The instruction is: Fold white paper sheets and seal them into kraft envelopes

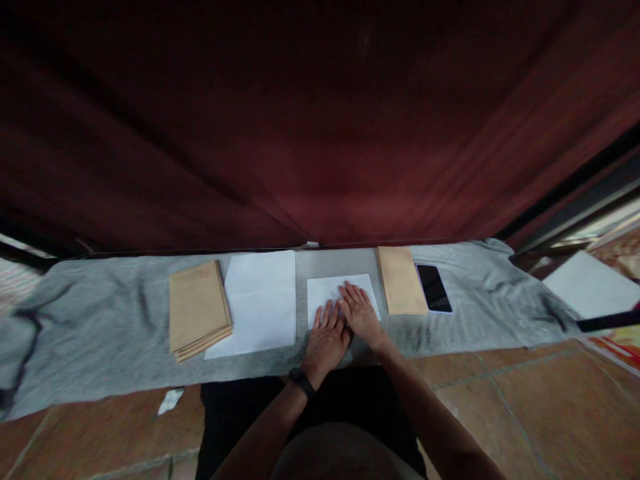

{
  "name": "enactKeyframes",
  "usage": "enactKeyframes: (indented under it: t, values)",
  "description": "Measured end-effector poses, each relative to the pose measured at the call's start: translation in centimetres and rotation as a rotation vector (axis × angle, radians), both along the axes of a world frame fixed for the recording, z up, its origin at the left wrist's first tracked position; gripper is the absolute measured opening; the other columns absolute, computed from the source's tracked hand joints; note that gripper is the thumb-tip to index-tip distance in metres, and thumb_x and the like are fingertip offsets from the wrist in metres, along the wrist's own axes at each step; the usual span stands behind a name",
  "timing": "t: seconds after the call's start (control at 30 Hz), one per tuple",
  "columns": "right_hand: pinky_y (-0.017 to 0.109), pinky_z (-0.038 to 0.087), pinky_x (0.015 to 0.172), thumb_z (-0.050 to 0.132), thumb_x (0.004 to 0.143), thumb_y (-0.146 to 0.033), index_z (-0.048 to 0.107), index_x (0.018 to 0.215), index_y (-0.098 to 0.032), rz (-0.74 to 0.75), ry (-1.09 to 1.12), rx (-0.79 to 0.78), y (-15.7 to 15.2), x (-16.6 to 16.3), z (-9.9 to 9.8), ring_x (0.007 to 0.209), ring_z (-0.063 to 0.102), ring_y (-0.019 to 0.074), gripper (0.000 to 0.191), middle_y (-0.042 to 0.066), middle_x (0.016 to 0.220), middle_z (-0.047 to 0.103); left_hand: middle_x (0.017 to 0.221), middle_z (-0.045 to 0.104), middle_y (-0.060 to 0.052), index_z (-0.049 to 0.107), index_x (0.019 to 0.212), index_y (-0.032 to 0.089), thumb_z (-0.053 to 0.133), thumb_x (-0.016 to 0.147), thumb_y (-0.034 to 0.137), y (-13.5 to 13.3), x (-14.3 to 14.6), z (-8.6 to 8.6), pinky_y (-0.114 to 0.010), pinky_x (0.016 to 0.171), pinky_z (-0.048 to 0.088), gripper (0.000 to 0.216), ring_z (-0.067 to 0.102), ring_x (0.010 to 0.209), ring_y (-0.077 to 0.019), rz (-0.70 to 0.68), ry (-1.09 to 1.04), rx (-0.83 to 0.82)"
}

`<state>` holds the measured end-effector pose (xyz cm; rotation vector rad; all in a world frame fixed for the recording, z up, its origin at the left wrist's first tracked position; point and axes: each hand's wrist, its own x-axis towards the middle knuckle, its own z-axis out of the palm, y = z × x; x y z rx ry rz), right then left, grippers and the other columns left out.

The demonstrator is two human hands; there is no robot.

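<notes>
The left grip [327,337] lies flat and released, palm down, fingers spread and pointing away from the body. Its fingertips rest on the near edge of a small folded white sheet of paper [325,290]. The right grip [361,313] is likewise released and flat, pressed on the right half of the same sheet, with its inner edge touching or just overlapping the left one. Neither grasps anything; both only press down. A black band [301,382] circles the left wrist.

The folded sheet lies near the middle of a long grey cloth [100,320] spread over reddish-brown floor tiles [525,400], straight ahead of the person's lap.

Just left of the folded sheet lies a larger pile of flat white paper [260,303], and touching its left side is a stack of tan paper envelopes [197,310], slightly fanned at the near corner. Just right of the folded sheet lies a single tan paper envelope [400,280], and against its right edge a black-screened phone [434,288], face up.

A dark red curtain [320,133] hangs behind the cloth. A small white scrap [171,400] lies on the tiles near the cloth's front edge, to the left. Another white sheet [590,283] lies well apart, at the far right.
</notes>
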<state>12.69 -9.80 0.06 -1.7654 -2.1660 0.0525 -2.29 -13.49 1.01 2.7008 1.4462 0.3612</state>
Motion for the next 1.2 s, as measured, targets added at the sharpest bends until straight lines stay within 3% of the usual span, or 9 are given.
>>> enactKeyframes:
  t: [0.23,0.43,0.63,0.77,0.97,1.2]
  values:
    - [0.054,0.030,0.117,0.029,0.107,-0.036,0.038,0.152,-0.002,-0.169,-0.022,0.114,1.5,0.8,-1.3,0.149,0.032,0.0330,0.058,0.024,0.157,0.037,0.162,0.035,-0.006,0.039,0.153,0.021,0.044,0.098,0.031,0.0,0.0,-0.2,-0.055,0.125,0.019,0.057,0.025,0.152,-0.0283,0.004,-0.022,0.015]
    - [0.054,0.034,0.115,0.028,0.106,-0.041,0.037,0.151,0.004,-0.268,0.039,0.187,2.3,1.4,-1.7,0.145,0.037,0.0353,0.063,0.031,0.153,0.040,0.163,0.035,-0.006,0.041,0.151,0.022,0.044,0.098,0.033,-0.1,0.0,0.0,-0.053,0.126,0.020,0.055,0.024,0.153,-0.0278,0.017,-0.039,0.001]
    - [0.052,0.031,0.117,0.028,0.107,-0.034,0.030,0.157,-0.011,-0.156,0.024,0.115,-0.7,1.3,-1.1,0.151,0.029,0.0290,0.056,0.018,0.161,0.034,0.162,0.035,-0.007,0.038,0.153,0.021,0.043,0.099,0.033,-0.1,-0.1,-0.1,-0.054,0.125,0.019,0.056,0.024,0.153,-0.0284,0.002,-0.030,0.008]
    - [0.048,0.026,0.120,0.032,0.106,-0.034,0.036,0.156,-0.021,-0.057,-0.060,0.025,-3.7,0.9,-1.0,0.152,0.026,0.0257,0.052,0.010,0.163,0.032,0.162,0.035,-0.008,0.041,0.152,0.018,0.041,0.100,0.033,0.0,0.1,-0.3,-0.052,0.126,0.018,0.054,0.024,0.153,-0.0285,0.004,-0.019,-0.002]
    - [0.049,0.025,0.120,0.037,0.105,-0.034,0.038,0.155,-0.023,-0.054,-0.136,-0.008,-5.4,0.8,-0.6,0.150,0.029,0.0267,0.051,0.009,0.164,0.030,0.162,0.035,-0.011,0.035,0.154,0.015,0.040,0.100,0.034,-0.2,0.1,-0.4,-0.051,0.125,0.021,0.058,0.025,0.152,-0.0263,0.041,-0.015,0.017]
    - [0.048,0.026,0.120,0.041,0.104,-0.033,0.039,0.154,-0.022,-0.068,-0.139,0.070,-6.0,0.8,-0.6,0.149,0.033,0.0278,0.051,0.012,0.163,0.032,0.160,0.031,-0.024,0.029,0.154,0.000,0.043,0.099,0.045,-1.9,-0.4,-0.8,-0.049,0.122,0.028,0.072,0.025,0.152,-0.0319,0.240,0.000,0.033]
